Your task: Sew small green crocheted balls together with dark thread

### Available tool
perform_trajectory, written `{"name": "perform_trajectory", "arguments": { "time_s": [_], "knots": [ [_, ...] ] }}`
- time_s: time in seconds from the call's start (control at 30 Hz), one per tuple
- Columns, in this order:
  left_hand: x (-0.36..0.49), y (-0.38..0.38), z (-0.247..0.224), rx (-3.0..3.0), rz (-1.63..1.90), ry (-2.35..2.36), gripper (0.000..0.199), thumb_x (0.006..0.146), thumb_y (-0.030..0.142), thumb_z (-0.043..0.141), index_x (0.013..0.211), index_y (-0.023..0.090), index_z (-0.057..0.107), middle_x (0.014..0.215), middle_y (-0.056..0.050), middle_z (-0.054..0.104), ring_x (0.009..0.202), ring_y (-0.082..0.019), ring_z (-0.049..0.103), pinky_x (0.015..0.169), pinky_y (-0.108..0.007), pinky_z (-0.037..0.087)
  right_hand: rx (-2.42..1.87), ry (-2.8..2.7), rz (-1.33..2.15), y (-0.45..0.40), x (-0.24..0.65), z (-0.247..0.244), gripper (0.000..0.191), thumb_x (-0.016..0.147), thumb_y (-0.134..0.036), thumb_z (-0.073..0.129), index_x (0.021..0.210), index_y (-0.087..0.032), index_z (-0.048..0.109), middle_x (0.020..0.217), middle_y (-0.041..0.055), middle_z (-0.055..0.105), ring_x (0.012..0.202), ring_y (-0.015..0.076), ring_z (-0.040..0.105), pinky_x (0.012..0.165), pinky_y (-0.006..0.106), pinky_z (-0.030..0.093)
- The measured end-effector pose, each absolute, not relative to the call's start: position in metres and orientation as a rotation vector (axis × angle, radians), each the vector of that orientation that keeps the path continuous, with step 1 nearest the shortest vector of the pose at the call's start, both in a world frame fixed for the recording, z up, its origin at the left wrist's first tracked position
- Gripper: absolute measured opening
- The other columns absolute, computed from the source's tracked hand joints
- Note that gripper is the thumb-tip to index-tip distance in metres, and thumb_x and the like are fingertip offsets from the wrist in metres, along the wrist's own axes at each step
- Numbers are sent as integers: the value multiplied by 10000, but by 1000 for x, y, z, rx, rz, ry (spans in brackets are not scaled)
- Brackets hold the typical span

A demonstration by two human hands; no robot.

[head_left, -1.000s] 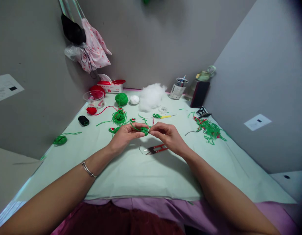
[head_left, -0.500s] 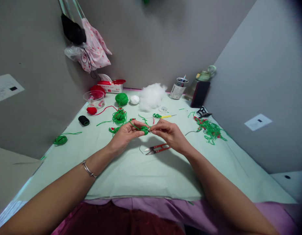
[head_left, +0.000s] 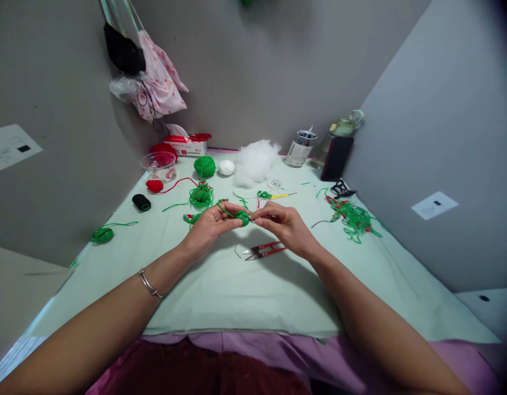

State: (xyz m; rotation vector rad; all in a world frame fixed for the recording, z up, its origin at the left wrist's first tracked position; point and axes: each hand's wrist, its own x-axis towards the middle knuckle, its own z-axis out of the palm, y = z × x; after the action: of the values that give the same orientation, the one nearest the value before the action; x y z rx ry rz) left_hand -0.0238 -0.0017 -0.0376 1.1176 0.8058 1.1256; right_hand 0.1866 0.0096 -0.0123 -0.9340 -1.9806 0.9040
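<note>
My left hand [head_left: 214,225] is closed around a small green crochet piece [head_left: 243,218], pinched between thumb and fingers, with a green strand running over the index finger. Close against its right side, my right hand [head_left: 284,222] pinches a thin, dark needle-like tool [head_left: 252,220], mostly hidden by the fingers. Below the hands lies a pair of red-handled thread snips [head_left: 263,250], with a short dark strand by its tips. Just behind the fingers rests a yellow-handled crochet hook [head_left: 280,196]. Another green piece with red [head_left: 191,219] is partly covered by my left hand.
Green yarn balls [head_left: 204,166], a tangled green heap [head_left: 201,196] and a red yarn piece [head_left: 154,186] lie at the left. White stuffing [head_left: 257,162], a can [head_left: 300,149] and a phone [head_left: 336,159] stand behind. Green and red scraps [head_left: 354,219] lie right.
Both hands stay almost in the same place. The view shifts very slightly, and the green piece looks barely turned between the fingers.
</note>
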Motion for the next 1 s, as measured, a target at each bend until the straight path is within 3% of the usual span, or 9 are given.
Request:
{"name": "perform_trajectory", "arguments": {
  "time_s": [0.2, 0.47, 0.77, 1.0],
  "knots": [
    [-23, -3, -37, 1124, 1134, 806, 263, 735, 235, 805, 977, 185, 714, 1005, -46, 711, 940, -170, 632, 907, -330, 460, -953, -2019, 817, 6, 186, -8, 151, 938, -276, 629, 916, -208, 761, 742, 10, 535, 688, 139, 491, 656, 288, 397],
    [-22, -3, -39, 1109, 1148, 793, 237, 728, 232, 826, 937, 188, 723, 997, -36, 720, 946, -158, 633, 912, -314, 459, -982, -1902, 867, 8, 181, -22, 135, 902, -309, 675, 865, -196, 737, 785, 24, 606, 712, 147, 506, 662, 294, 391],
    [-21, -2, -40, 1114, 1132, 813, 274, 693, 229, 846, 935, 173, 732, 925, -35, 723, 856, -158, 647, 860, -324, 492, -893, -1917, 793, 12, 182, -26, 154, 916, -350, 671, 869, -226, 750, 736, 11, 545, 719, 159, 504, 671, 310, 405],
    [-24, -1, -40, 1095, 1101, 727, 247, 739, 228, 826, 967, 190, 736, 993, -36, 722, 939, -150, 647, 909, -296, 476, -847, -1995, 608, 2, 181, -17, 107, 943, -218, 631, 936, -224, 737, 747, 12, 537, 701, 147, 502, 632, 287, 408]
  ]
}}
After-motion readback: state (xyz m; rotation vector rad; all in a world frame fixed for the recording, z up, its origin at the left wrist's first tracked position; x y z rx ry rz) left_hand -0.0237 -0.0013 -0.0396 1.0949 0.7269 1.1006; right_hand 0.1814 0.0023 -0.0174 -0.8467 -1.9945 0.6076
